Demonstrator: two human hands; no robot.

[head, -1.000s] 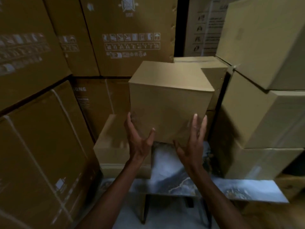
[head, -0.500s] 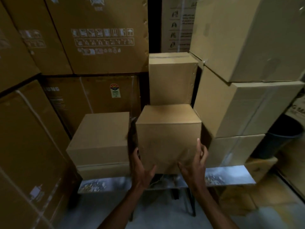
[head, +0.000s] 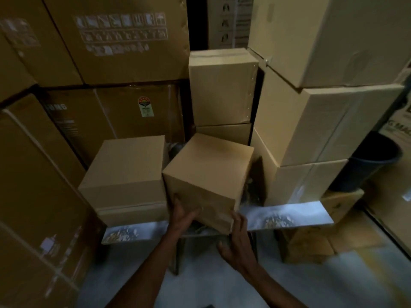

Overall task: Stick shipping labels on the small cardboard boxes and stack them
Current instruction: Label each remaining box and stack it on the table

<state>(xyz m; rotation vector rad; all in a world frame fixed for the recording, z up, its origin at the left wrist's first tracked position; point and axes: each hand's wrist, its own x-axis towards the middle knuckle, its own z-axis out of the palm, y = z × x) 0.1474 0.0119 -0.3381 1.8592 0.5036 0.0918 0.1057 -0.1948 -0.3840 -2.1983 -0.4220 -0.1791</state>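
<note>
A plain small cardboard box (head: 206,172) sits turned at an angle on the marble-topped table (head: 289,214), between two other stacks. My left hand (head: 181,215) lies flat against its front-left face with straight fingers. My right hand (head: 236,238) touches its lower front corner, fingers extended upward. No label shows on the faces I can see. A similar box (head: 126,170) rests on the table just to the left, stacked on a flatter one (head: 133,213). Behind stands another small box (head: 222,85).
Large cartons (head: 124,38) wall in the left and back. A pile of pale boxes (head: 311,121) fills the table's right side. A dark bin (head: 367,161) stands at the right, beside low boxes (head: 311,241) on the floor.
The box came down from chest height onto the table and has been rotated so a corner faces me. My hands slid lower on its front.
</note>
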